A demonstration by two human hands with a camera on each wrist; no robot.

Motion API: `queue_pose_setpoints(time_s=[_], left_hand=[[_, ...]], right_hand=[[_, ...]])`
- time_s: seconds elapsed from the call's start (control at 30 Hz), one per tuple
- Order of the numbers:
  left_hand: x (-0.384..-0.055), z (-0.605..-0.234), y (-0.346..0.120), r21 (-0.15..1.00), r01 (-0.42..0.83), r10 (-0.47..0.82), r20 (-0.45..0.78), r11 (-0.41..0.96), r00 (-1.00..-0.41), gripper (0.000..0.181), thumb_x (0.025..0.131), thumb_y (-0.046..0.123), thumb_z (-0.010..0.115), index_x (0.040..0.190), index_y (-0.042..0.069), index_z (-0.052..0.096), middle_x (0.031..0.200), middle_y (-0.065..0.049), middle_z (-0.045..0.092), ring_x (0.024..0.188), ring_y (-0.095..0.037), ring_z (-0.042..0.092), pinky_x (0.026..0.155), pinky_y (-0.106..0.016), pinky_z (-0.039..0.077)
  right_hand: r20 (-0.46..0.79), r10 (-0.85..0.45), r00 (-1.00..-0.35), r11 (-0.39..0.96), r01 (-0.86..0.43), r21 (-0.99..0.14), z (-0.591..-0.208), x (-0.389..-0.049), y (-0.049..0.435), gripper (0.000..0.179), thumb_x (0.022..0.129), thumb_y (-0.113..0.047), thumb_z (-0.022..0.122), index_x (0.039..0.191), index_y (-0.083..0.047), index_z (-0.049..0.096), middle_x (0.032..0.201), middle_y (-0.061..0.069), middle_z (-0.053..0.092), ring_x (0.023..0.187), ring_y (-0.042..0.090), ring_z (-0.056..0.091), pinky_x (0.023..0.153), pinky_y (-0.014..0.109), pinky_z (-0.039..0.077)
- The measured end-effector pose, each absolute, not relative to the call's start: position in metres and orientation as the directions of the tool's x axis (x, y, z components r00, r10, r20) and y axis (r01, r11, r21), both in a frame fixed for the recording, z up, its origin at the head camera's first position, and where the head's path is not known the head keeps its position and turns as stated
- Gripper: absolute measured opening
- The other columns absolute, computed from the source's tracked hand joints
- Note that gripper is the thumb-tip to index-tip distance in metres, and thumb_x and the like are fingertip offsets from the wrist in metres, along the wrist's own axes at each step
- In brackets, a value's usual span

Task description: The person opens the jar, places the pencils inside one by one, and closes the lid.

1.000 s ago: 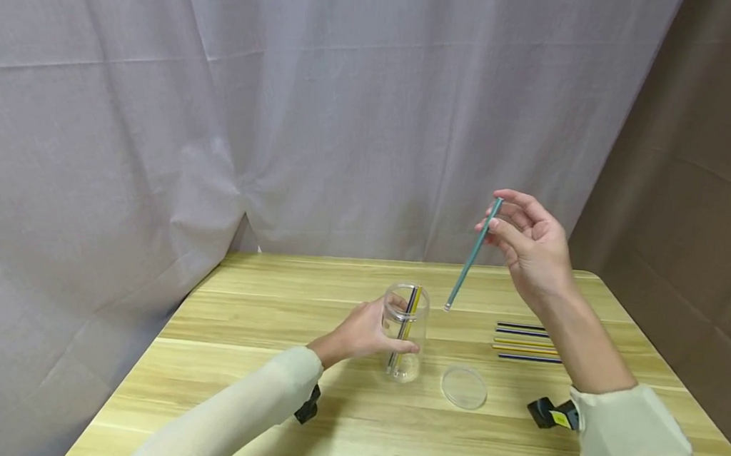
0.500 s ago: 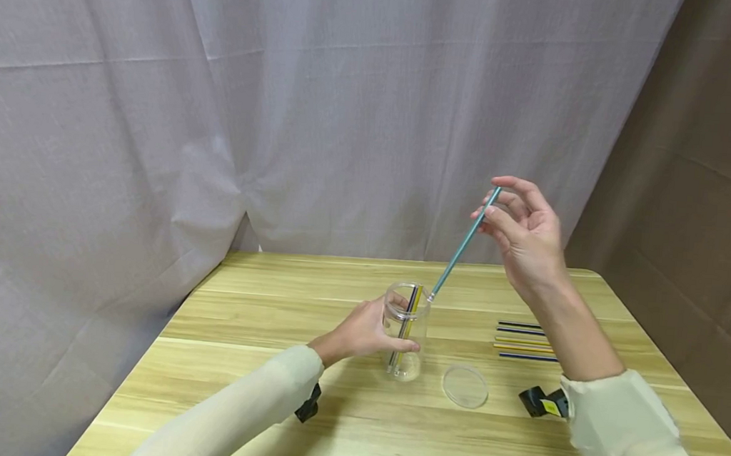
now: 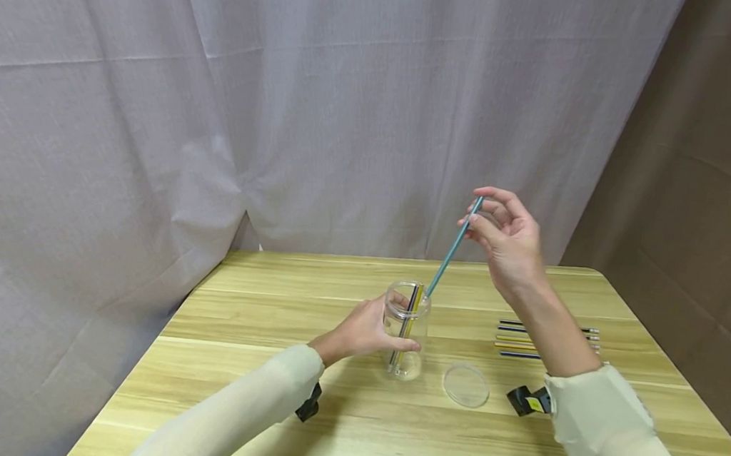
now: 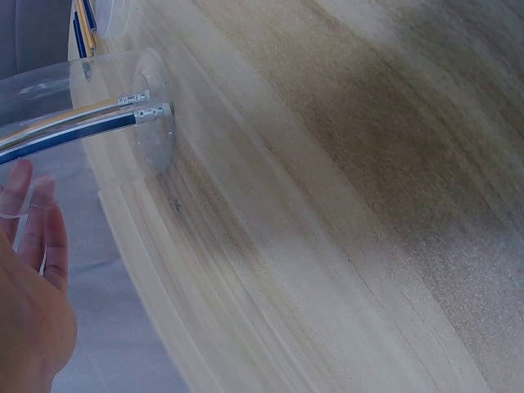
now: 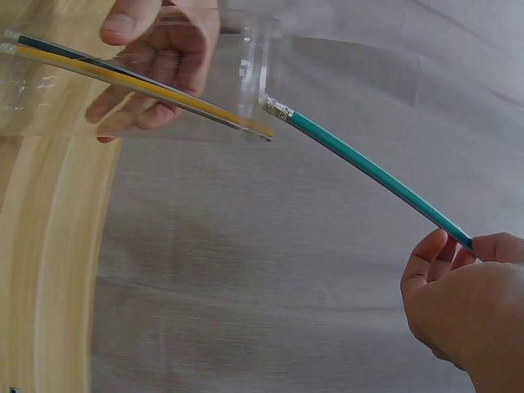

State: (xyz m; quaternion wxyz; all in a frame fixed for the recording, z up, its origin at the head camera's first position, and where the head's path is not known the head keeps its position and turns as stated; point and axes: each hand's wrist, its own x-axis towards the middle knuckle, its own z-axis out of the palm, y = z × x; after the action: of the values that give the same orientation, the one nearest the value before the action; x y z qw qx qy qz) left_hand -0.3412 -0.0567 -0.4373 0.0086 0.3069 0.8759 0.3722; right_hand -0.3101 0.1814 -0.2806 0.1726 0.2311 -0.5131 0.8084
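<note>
My left hand [image 3: 370, 330] grips a clear plastic jar [image 3: 407, 366] that stands upright on the table, its fingers wrapped round the side. Inside the jar lean a yellow pencil [image 5: 123, 79] and a dark blue pencil [image 4: 74, 136], eraser ends down at the jar's bottom. My right hand [image 3: 511, 248] pinches a teal pencil [image 3: 450, 256] near its upper end between thumb and fingers. The teal pencil slants down to the left, and its metal-banded end [image 5: 277, 107] is at the jar's open rim [image 5: 260, 70].
A round clear lid [image 3: 465, 385] lies on the wooden table [image 3: 349, 434] right of the jar. Several yellow and dark pencils [image 3: 514, 345] lie side by side farther right, partly behind my right forearm. A grey curtain [image 3: 349, 112] hangs behind the table.
My right hand has moved left with the teal pencil, bringing its lower end from beside the jar to the jar's rim. The left hand and jar have stayed in place.
</note>
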Motion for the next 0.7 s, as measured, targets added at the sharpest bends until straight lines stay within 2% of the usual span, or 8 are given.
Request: queue_pose_setpoints(time_s=[0.3, 0.47, 0.7], left_hand=[[-0.339, -0.437, -0.056, 0.662, 0.532, 0.544, 0.216, 0.529, -0.811, 0.082, 0.078, 0.057, 0.092, 0.140, 0.017, 0.057, 0.127, 0.005, 0.072, 0.109, -0.016, 0.066, 0.088, -0.031, 0.055], [-0.340, -0.437, -0.056, 0.657, 0.533, 0.544, 0.217, 0.532, -0.810, 0.081, 0.078, 0.057, 0.092, 0.141, 0.018, 0.057, 0.128, 0.005, 0.071, 0.111, -0.018, 0.067, 0.089, -0.030, 0.054], [-0.339, -0.438, -0.056, 0.662, 0.533, 0.542, 0.222, 0.527, -0.811, 0.080, 0.078, 0.057, 0.092, 0.139, 0.018, 0.058, 0.127, 0.006, 0.072, 0.110, -0.015, 0.066, 0.088, -0.031, 0.054]], right_hand=[[0.515, 0.042, -0.856, -0.314, -0.500, -0.807, -0.297, -0.315, 0.175, 0.033, 0.099, 0.016, 0.061, 0.127, 0.000, 0.065, 0.102, 0.009, 0.066, 0.087, 0.019, 0.072, 0.075, 0.026, 0.058], [0.475, 0.038, -0.879, -0.200, -0.472, -0.859, -0.306, -0.318, 0.171, 0.031, 0.100, 0.012, 0.063, 0.127, -0.004, 0.067, 0.099, 0.002, 0.070, 0.082, 0.013, 0.072, 0.072, 0.024, 0.058], [0.425, 0.014, -0.905, -0.053, -0.425, -0.904, -0.318, -0.319, 0.166, 0.025, 0.101, 0.004, 0.067, 0.123, -0.007, 0.069, 0.101, 0.001, 0.072, 0.081, 0.010, 0.068, 0.069, 0.022, 0.054]])
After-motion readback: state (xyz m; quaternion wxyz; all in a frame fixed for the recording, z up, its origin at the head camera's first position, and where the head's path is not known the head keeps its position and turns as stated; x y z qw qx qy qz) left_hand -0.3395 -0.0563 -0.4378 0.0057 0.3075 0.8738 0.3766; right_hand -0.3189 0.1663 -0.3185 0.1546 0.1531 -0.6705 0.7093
